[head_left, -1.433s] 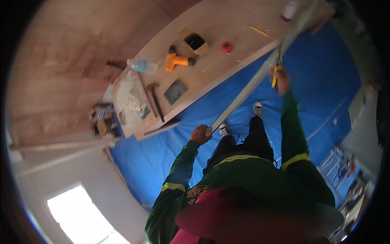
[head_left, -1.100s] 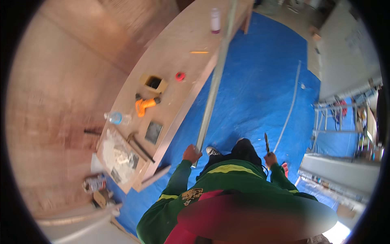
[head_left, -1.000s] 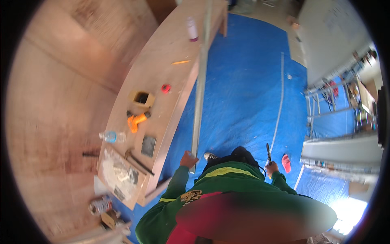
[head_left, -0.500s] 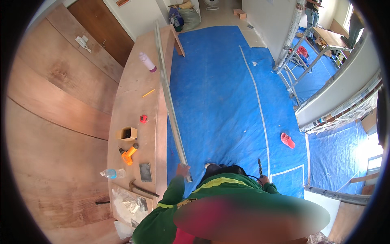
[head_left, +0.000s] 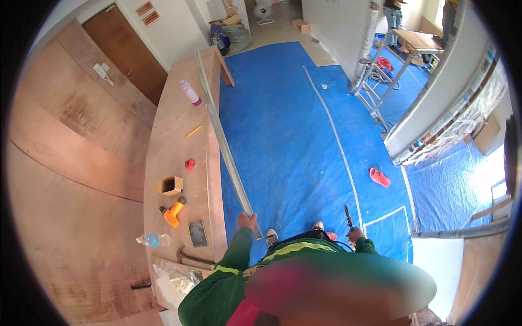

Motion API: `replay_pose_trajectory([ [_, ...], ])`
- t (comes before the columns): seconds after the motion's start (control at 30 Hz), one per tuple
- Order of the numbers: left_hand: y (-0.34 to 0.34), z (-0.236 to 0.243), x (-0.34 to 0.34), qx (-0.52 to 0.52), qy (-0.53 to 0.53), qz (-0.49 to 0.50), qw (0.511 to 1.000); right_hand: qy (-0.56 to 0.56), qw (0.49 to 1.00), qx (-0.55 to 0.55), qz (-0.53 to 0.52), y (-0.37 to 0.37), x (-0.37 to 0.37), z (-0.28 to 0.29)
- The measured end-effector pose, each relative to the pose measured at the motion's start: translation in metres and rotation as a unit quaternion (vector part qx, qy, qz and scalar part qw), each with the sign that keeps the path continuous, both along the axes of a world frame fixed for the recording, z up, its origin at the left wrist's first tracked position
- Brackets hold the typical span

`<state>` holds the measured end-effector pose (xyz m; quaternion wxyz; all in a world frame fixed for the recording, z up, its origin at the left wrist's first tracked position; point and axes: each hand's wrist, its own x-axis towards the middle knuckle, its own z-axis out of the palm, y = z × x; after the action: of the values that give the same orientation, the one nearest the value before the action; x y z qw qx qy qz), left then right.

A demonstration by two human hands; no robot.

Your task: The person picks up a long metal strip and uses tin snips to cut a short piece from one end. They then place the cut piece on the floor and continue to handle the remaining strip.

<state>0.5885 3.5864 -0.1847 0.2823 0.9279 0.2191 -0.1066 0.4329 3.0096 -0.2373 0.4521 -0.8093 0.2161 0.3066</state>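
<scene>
My left hand (head_left: 247,220) is closed around the near end of a long, thin metal channel (head_left: 222,138). The channel runs away from me along the right edge of a wooden worktop (head_left: 176,127), its far end close to the worktop's far end. Off to the right, my right hand (head_left: 355,235) grips a dark, narrow, pointed hand tool (head_left: 348,215), tip facing away from me; its exact kind is too small to make out. On the worktop near my left arm lie a hammer (head_left: 193,259), a dark flat plate (head_left: 198,234) and an orange cordless drill (head_left: 173,212).
The worktop also bears a small cardboard box (head_left: 169,186), red tape measure (head_left: 189,164), yellow pencil (head_left: 194,131), pink bottle (head_left: 190,92) and clear water bottle (head_left: 154,240). Blue sheeting (head_left: 277,125) covers the floor; a red slipper (head_left: 379,177) lies there. A metal scaffold (head_left: 375,81) stands far right.
My left hand and the channel's near end have shifted slightly, still held. The view has tilted, so both of my shoes now show. The right hand keeps its tool.
</scene>
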Motion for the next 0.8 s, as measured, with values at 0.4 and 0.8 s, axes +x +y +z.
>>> replay_pose_trajectory([
  [0.4, 0.020, -0.017, 0.043, -0.456, 0.048, 0.056, 0.887, -0.071, 0.976, -0.141, -0.149, 0.125, -0.151, 0.054],
  [0.8, -0.003, 0.145, 0.056, -0.680, 0.099, -0.029, 0.726, -0.227, 0.940, 0.153, -0.201, 0.266, 0.004, 0.264],
])
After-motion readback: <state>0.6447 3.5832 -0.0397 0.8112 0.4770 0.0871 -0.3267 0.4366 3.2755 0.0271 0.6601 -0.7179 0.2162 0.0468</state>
